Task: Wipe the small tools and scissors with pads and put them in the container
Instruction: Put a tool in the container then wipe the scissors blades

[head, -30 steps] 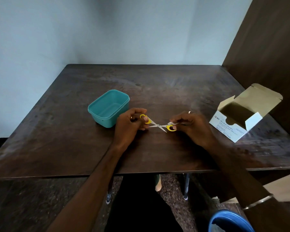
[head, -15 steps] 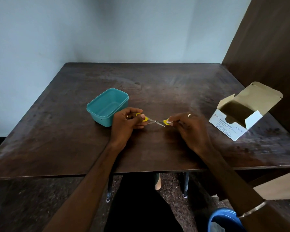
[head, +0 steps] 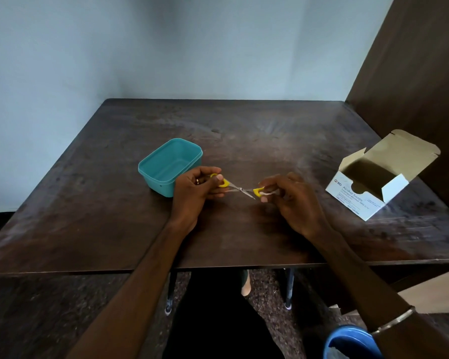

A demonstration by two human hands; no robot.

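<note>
Small scissors (head: 240,189) with yellow handles and thin metal blades are spread wide open just above the dark table. My left hand (head: 196,194) grips one yellow handle loop between thumb and fingers. My right hand (head: 292,196) pinches a small white pad (head: 266,193) against the other yellow handle. The teal container (head: 170,165) sits open just left of my left hand, and I see nothing inside it.
An open white box of alcohol swabs (head: 373,183) stands at the table's right, flap raised. A dark wooden panel (head: 412,73) rises behind it. The table's near edge (head: 218,268) runs under my forearms. A blue bin (head: 347,343) sits on the floor at the lower right.
The scissors stay spread between my hands. My right hand has worked the pad along the right-hand yellow handle. The view shifted slightly.
</note>
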